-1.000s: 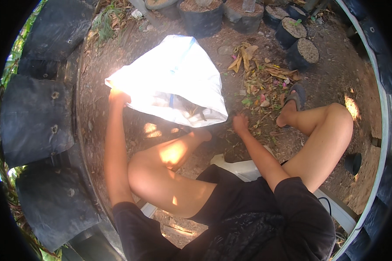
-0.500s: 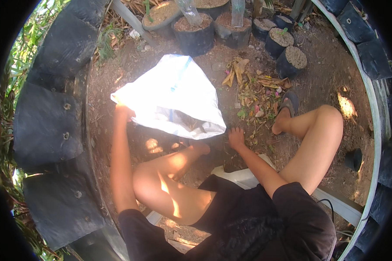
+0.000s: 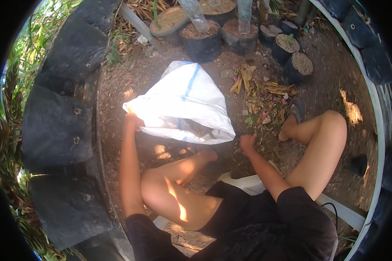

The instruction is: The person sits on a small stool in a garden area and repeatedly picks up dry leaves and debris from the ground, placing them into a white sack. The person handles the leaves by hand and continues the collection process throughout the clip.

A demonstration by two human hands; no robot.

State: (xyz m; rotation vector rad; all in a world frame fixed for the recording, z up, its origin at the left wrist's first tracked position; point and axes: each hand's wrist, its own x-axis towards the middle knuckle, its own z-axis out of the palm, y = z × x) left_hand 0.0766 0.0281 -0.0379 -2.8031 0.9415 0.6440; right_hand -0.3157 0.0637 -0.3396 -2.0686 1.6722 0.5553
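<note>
Left hand (image 3: 134, 122) is gripping the rim of a white sack (image 3: 204, 93), which is resting on the soil (image 3: 326, 93), its mouth facing the person. Right hand (image 3: 248, 143) is lingering just beside the sack, fingers hidden too much to tell. Beyond, dry leaves (image 3: 280, 88) are lying near black pots (image 3: 201, 47).

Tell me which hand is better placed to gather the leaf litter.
Probably the right hand: it's nearer the leaf litter, with nothing visible in it, while the left hand grips the white sack.
</note>
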